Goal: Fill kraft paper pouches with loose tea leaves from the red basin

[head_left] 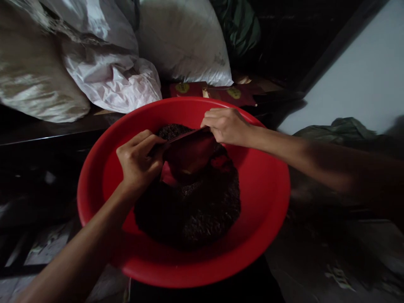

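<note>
A dark red paper packet [189,153] is held above a large red plastic basin [265,202]. At the packet's left end my left hand [137,158] is closed, fingers and thumb gripping the edge. My right hand [227,125] pinches its upper right corner. Dark, loose, dry material like tea leaves [211,210] lies in a heap on the basin's floor, beneath the packet and partly hidden by it. Shadow covers the packet's lower side, so I cannot tell whether anything is inside it.
Behind the basin, flat red packets [232,93] with yellow round marks lie on a dark shelf [104,128]. Large stuffed white sacks [186,40] and a green bag [238,29] stand there too. A pale wall [362,80] and greenish fabric [341,130] are at the right.
</note>
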The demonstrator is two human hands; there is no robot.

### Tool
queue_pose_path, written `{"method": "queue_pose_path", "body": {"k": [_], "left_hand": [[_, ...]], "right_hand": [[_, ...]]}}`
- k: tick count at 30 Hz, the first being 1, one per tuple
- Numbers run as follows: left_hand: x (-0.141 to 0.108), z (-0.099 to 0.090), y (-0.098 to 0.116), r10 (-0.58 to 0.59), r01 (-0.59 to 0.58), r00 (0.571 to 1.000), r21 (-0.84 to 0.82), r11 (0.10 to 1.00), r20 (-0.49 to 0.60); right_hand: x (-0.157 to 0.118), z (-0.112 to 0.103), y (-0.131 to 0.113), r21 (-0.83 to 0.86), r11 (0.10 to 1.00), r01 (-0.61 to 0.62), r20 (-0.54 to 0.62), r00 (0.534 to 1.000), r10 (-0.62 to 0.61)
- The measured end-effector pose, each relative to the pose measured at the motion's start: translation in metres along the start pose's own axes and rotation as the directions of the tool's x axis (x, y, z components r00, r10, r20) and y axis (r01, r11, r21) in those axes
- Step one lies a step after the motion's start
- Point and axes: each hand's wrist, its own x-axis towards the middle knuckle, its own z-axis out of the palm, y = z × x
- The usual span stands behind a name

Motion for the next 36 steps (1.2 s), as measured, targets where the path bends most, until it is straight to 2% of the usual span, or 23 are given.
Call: {"method": "queue_pose_path", "body": {"k": [3, 6, 10, 13, 15, 16, 19, 22, 26, 29, 31, 33, 36], "left_hand": [[0.001, -0.002, -0.008, 0.006, -0.006, 1.0, 0.01, 1.0, 0.007], [0.0, -0.006, -0.022, -0.041, 0.04, 0.998, -0.012, 0.999, -0.037], [0.001, -0.011, -0.037, -0.114, 0.114, 0.991, -0.008, 0.993, -0.075], [0.005, -0.013, -0.039, -0.039, 0.039, 0.999, 0.02, 0.999, 0.007], [0.007, -0.014, -0.037, 0.023, -0.025, 0.998, 0.031, 0.999, 0.058], [0.008, -0.014, -0.035, 0.045, -0.047, 0.997, 0.042, 0.998, 0.069], [0.012, -0.019, -0.031, 0.087, -0.093, 0.992, 0.063, 0.994, 0.087], [0.023, -0.024, -0.028, 0.115, -0.141, 0.976, 0.131, 0.981, 0.187], [0.051, -0.02, -0.022, 0.185, -0.32, 0.893, 0.291, 0.902, 0.409], [0.069, -0.008, -0.012, 0.295, -0.4, 0.828, 0.133, 0.907, 0.478], [0.074, 0.001, -0.002, 0.362, -0.421, 0.795, 0.014, 0.907, 0.487], [0.072, 0.008, 0.007, 0.369, -0.438, 0.796, 0.035, 0.898, 0.479], [0.064, 0.015, 0.017, 0.325, -0.428, 0.839, 0.16, 0.89, 0.437]], "right_hand": [[-0.007, -0.005, 0.011, 0.074, 0.996, 0.051, 0.024, 0.998, -0.053], [-0.022, -0.016, 0.019, 0.161, 0.987, 0.029, 0.042, 0.998, -0.037], [-0.054, -0.027, 0.02, 0.225, 0.972, -0.07, 0.078, 0.996, 0.053], [-0.067, -0.026, 0.01, 0.281, 0.935, -0.215, -0.027, 0.972, 0.232], [-0.062, -0.022, 0.003, 0.372, 0.881, -0.292, -0.115, 0.927, 0.356], [-0.056, -0.02, 0.001, 0.431, 0.851, -0.3, -0.119, 0.916, 0.383], [-0.034, -0.009, 0.003, 0.571, 0.778, -0.262, -0.063, 0.931, 0.36], [-0.019, 0.002, 0.005, 0.626, 0.742, -0.241, -0.108, 0.915, 0.388], [-0.014, 0.009, -0.013, 0.604, 0.764, -0.228, -0.203, 0.883, 0.424], [-0.015, 0.003, -0.033, 0.525, 0.821, -0.224, -0.266, 0.873, 0.408], [-0.016, -0.005, -0.041, 0.455, 0.863, -0.221, -0.262, 0.893, 0.367], [-0.015, -0.013, -0.045, 0.37, 0.911, -0.183, -0.222, 0.935, 0.278], [-0.01, -0.018, -0.047, 0.229, 0.969, -0.095, -0.126, 0.984, 0.126]]}}
